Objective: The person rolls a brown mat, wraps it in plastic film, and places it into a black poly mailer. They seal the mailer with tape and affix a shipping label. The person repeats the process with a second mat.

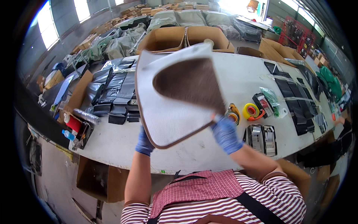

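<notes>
A floor mat (175, 119) with a white ribbed back and brown edging is held up over the table, partly blurred. Its far part is folded or curled over, so the brown pile face (190, 82) shows. My left hand (144, 142), in a blue glove, grips the mat's near left edge, its fingers mostly hidden behind it. The brown corner at the right is pinched by my right hand (226, 135), also gloved in blue. Just right of that hand are a tape dispenser (233, 112) and a yellow tape roll (250, 111).
Black plastic bags in stacks lie on the white table (186, 156), left (117, 91) and right (294, 100). A black case (261, 140) sits near its front edge. Open cardboard boxes (162, 39) stand behind. Another person's arm (340, 121) shows at the far right.
</notes>
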The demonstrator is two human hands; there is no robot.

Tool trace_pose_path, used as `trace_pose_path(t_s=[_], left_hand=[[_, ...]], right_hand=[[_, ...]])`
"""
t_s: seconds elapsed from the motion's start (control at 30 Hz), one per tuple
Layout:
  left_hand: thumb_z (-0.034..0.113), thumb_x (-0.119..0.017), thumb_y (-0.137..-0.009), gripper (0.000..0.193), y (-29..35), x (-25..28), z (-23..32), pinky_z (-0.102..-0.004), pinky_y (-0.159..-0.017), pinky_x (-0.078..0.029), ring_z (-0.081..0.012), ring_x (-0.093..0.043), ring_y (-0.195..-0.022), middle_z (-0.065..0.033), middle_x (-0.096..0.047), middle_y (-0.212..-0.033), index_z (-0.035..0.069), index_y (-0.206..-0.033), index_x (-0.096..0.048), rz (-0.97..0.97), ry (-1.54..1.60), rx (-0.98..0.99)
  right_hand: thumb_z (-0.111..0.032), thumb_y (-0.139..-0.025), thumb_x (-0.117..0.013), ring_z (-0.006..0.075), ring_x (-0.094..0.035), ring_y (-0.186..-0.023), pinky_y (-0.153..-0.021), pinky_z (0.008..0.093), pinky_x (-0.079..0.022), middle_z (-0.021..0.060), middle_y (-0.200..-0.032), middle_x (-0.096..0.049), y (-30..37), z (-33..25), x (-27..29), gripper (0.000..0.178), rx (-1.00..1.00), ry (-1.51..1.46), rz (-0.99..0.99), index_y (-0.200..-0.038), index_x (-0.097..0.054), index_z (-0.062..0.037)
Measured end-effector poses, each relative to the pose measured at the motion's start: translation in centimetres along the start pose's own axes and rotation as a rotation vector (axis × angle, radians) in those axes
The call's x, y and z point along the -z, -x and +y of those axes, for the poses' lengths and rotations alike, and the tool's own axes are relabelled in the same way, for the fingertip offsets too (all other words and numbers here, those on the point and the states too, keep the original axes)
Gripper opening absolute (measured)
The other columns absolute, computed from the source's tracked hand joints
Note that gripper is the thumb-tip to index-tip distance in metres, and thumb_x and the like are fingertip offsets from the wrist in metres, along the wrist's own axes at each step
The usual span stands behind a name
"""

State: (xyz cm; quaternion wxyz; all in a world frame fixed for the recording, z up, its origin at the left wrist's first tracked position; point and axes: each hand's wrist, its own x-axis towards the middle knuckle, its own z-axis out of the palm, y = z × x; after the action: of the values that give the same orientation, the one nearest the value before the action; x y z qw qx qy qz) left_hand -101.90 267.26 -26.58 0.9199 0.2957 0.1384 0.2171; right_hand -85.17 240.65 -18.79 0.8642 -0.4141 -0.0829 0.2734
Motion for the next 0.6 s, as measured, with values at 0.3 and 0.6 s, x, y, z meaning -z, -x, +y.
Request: trace_pose_path(t_s=[0.3, 0.6], left_hand=[[0.060, -0.045, -0.092, 0.064, -1.5, 8.9, -1.8, -0.0615, -0.097, -0.042, -0.0412, -0.046, -0.126, -0.0185, -0.049, -0.135, 0.011, -0.134, -0.044, 0.030, -0.124, 0.467], [0.071, -0.054, -0.082, 0.086, -0.5, 9.7, -0.9, -0.0631, -0.086, -0.049, -0.0423, -0.055, -0.114, -0.0212, -0.047, -0.134, 0.012, -0.142, -0.035, 0.448, -0.062, 0.530]], right_hand=[[-0.026, -0.092, -0.060, 0.0281, -0.068, -0.082, -0.067, 0.0410, -0.054, 0.0122, -0.092, -0.069, 1.1, 16.5, 10.1, 0.027, -0.835, 0.401, 0.241, -0.109, -0.059, -0.0052], [-0.027, -0.086, -0.063, 0.0307, -0.066, -0.095, -0.082, 0.0387, -0.052, 0.0226, -0.098, -0.067, -4.6, 13.8, 5.2, 0.039, 0.107, 1.258, -0.048, -0.111, -0.061, 0.0025]])
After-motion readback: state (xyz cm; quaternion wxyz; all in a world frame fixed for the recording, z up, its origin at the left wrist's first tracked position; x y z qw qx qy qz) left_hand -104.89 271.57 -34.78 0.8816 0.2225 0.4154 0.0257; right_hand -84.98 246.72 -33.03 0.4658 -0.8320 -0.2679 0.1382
